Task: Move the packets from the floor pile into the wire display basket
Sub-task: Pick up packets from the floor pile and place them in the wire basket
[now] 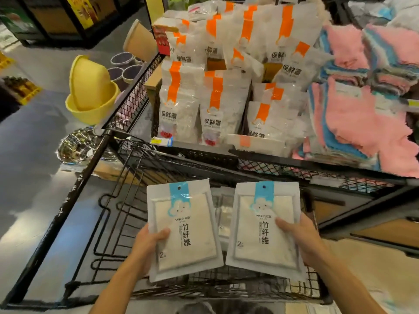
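Two packets were held side by side over the lower wire basket (pixel 226 284), the left packet (pixel 183 230) in the left hand (pixel 147 248) and the right packet (pixel 265 227) in the right hand (pixel 301 241). Behind and above them, an upper wire bin (pixel 140 87) held upright bags (pixel 213 75), with stacked cloths (pixel 367 103) to their right. To the bin's left, nested tubs (pixel 90 89) stood on the floor (pixel 29 143), a metal bowl (pixel 79 145) in front of them.

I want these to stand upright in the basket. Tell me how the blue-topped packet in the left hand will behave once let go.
The blue-topped packet stays flat though the left hand grips only one edge, so it is probably fairly stiff and light. Its glossy film looks slippery. Thin and flat, it would likely tip over unless leaned against something.
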